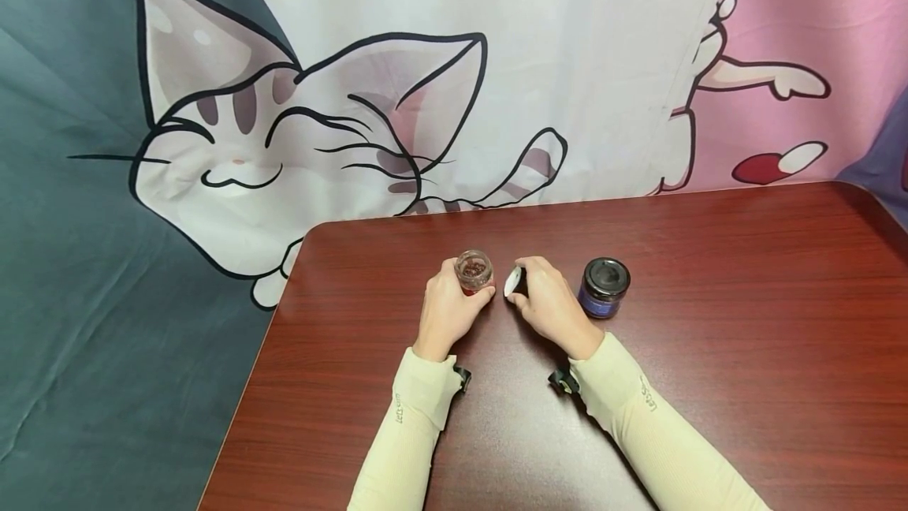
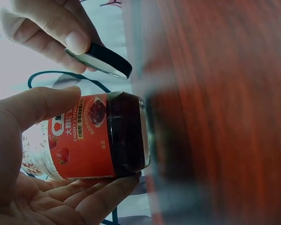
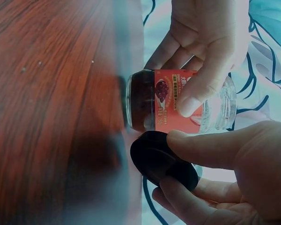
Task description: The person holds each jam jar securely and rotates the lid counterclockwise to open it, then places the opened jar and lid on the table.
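An uncapped glass jam jar (image 1: 474, 271) with a red strawberry label stands upright on the table, dark jam in its lower part. My left hand (image 1: 450, 304) grips it around the side, thumb across the label (image 2: 86, 136) in the left wrist view. Just to the right, my right hand (image 1: 552, 302) pinches a black jar lid (image 3: 161, 159) by its edge between thumb and fingers. The lid is tilted, its white inside (image 1: 513, 281) facing the jar, and the two are apart. Close beside the right hand stands a second jar (image 1: 604, 288) with a dark lid and blue label.
The reddish-brown wooden table (image 1: 745, 353) extends right and toward me. Behind its back edge hangs a curtain (image 1: 603, 61) printed with a cartoon cat. Dark straps with small devices (image 1: 563, 382) sit at both wrists.
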`<state>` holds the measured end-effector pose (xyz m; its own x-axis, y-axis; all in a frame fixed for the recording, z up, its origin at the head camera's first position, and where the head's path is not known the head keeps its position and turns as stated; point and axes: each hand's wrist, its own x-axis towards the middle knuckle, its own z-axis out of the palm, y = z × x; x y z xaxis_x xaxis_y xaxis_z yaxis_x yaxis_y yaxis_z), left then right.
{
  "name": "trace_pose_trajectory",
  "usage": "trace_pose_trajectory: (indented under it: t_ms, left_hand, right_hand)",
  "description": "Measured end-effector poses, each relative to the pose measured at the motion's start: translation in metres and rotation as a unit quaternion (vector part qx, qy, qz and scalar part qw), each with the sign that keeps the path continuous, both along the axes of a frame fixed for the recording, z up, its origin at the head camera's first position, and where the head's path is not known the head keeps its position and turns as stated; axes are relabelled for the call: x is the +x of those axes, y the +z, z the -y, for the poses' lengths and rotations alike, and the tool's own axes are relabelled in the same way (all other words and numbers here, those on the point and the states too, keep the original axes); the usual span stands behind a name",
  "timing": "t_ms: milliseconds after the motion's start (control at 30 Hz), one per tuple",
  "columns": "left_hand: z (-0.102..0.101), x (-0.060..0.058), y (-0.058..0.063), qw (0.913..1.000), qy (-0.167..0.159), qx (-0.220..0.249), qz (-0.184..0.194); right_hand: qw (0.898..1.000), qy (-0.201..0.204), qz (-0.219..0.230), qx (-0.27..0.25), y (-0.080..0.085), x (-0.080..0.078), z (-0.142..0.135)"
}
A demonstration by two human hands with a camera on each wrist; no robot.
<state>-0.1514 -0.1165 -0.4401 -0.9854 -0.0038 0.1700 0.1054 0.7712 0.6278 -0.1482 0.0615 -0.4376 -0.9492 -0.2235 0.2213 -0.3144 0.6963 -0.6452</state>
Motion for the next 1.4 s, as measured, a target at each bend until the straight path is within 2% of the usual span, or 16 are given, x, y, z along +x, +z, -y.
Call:
trace_pose_trajectory:
  t_ms: [1400]
  left_hand:
    - [0.0015,-0.0004,0.0017,0.9999,-0.005,0.010,0.010]
  right_hand:
    - [0.999,-0.003,0.021,0.031,-0.0063,-0.0042,-0.0025]
